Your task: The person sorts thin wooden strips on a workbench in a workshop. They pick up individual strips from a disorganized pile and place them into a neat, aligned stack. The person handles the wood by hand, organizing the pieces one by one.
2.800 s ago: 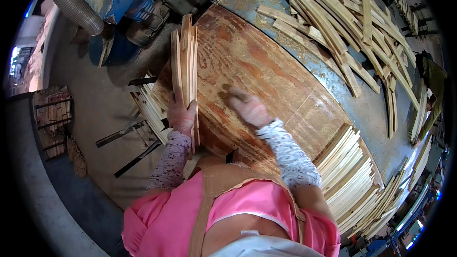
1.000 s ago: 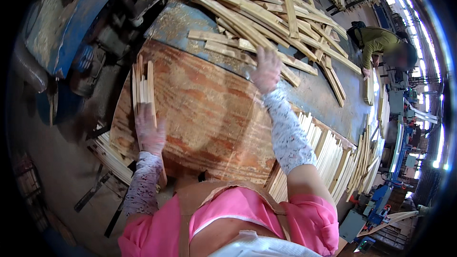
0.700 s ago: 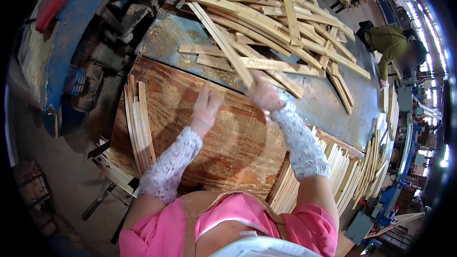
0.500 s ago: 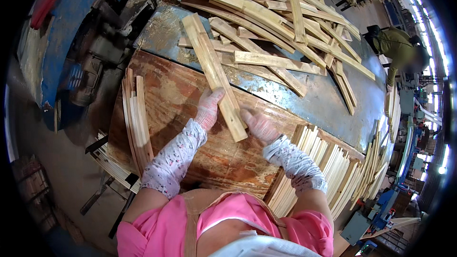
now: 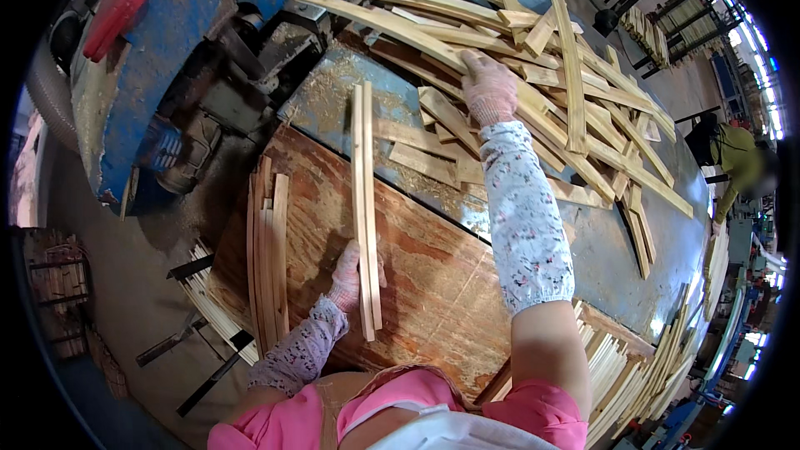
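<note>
The left hand (image 5: 346,279) pinches two wooden strips (image 5: 364,208), which run from its grip toward twelve o'clock, across the edge of the brown panel (image 5: 433,283). At nine o'clock lies a bundle of strips (image 5: 267,262). The right hand (image 5: 490,90), at one o'clock, curls over a long board (image 5: 375,18) on the wood pile (image 5: 569,75); from here, I cannot tell whether it grips.

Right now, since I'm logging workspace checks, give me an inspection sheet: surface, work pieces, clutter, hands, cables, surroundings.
Surface: worn plywood board against a blue table dusted with sawdust
Work pieces: two wooden strips, side by side over the board
Clutter: criss-crossed strip pile on the table
Hands: left hand grips the strips; right hand on the pile, grip unclear
Cables: nothing clearly seen
Surroundings: blue machine, ribbed hose at left; another person at far right
</note>
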Tool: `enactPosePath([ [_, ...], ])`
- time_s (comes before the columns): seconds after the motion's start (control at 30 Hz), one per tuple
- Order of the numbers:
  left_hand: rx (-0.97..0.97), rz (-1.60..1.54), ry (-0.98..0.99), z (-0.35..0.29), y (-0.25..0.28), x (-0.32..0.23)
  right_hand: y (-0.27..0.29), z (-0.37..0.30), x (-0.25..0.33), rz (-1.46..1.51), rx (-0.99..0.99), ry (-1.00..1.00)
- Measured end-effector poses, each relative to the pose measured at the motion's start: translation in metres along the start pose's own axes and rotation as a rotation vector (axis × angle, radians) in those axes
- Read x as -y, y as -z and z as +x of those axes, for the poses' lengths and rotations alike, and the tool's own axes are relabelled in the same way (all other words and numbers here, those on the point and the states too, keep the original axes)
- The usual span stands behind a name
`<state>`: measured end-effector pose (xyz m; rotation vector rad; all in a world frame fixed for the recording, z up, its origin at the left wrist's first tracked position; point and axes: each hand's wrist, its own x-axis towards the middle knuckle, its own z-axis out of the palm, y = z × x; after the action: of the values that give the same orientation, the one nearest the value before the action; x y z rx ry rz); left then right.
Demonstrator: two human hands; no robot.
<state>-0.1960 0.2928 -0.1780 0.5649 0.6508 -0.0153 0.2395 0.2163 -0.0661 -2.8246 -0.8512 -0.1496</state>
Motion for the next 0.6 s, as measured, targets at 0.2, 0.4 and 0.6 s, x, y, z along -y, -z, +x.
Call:
enactPosePath([
  [0.2, 0.078, -0.136, -0.070, 0.009, -0.029, 0.014, 0.020, -0.088, -0.050, -0.116, 0.059, 0.105],
  [0.4, 0.094, -0.133, -0.091, 0.035, -0.036, 0.022, 0.026, -0.022, -0.009, 0.041, -0.138, 0.110],
  [0.6, -0.017, -0.045, -0.060, 0.032, -0.048, 0.011, 0.027, 0.037, 0.025, -0.034, 0.154, 0.032],
])
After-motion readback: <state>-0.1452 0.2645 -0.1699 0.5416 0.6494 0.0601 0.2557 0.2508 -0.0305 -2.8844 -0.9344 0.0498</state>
